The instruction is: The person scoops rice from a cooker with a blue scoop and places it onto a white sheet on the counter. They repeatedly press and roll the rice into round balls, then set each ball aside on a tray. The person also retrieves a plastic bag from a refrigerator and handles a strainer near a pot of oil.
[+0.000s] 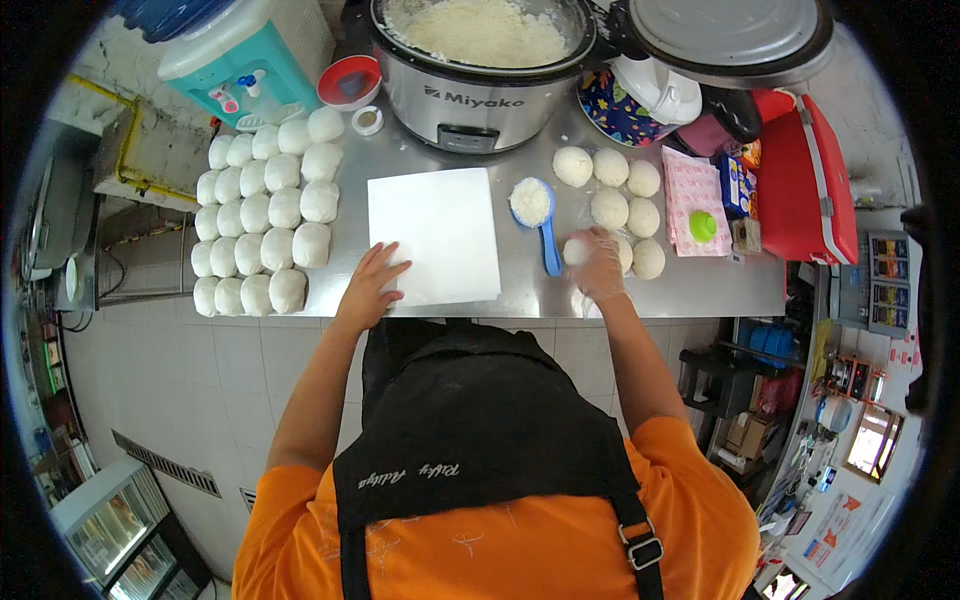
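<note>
My left hand (375,285), bare with spread fingers, rests on the lower left corner of a stack of white paper sheets (435,236). My right hand (598,266), in a clear plastic glove, is over a rice ball (576,253) at the near side of a group of rice balls (610,209); whether it grips the ball I cannot tell. A blue rice paddle (551,247) holding a mound of rice lies between the paper and the balls. Rows of paper-wrapped balls (285,206) stand on the left. Behind the paper is a Miyako rice cooker (480,105), uncovered and holding rice (476,34).
The steel table's front edge (517,311) runs before me. A teal water dispenser (255,75), a red bowl (349,82) and a small round container (367,121) stand at the back left. On the right are patterned paper (686,199), a green cap (703,226) and a red cooler box (802,180).
</note>
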{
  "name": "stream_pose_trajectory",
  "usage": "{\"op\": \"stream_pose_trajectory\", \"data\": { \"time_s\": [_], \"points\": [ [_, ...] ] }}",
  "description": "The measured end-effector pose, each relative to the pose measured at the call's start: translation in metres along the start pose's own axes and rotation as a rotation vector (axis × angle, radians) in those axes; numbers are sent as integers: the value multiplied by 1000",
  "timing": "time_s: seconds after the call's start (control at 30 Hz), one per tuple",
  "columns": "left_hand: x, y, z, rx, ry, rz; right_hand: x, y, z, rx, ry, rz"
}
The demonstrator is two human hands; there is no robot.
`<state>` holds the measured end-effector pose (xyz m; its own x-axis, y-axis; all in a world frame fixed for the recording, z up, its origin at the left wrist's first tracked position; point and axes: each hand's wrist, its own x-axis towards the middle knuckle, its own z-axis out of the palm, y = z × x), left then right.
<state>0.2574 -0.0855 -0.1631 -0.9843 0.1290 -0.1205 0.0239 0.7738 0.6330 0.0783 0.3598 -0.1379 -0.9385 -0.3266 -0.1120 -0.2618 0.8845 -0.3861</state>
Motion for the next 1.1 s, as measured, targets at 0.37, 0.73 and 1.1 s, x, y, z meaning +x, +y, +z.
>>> {"op": "stream_pose_trajectory", "data": {
  "time_s": [0.37, 0.73, 1.1],
  "points": [
    [-6, -5, 12, -24, 169, 92, 43, -207, 62, 173, -292, -402],
    [9, -2, 15, 113, 289, 92, 16, -167, 70, 288, -405, -382],
    [20, -1, 10, 208, 183, 85, -17, -142, 102, 279, -181, -515]
  ]
}}
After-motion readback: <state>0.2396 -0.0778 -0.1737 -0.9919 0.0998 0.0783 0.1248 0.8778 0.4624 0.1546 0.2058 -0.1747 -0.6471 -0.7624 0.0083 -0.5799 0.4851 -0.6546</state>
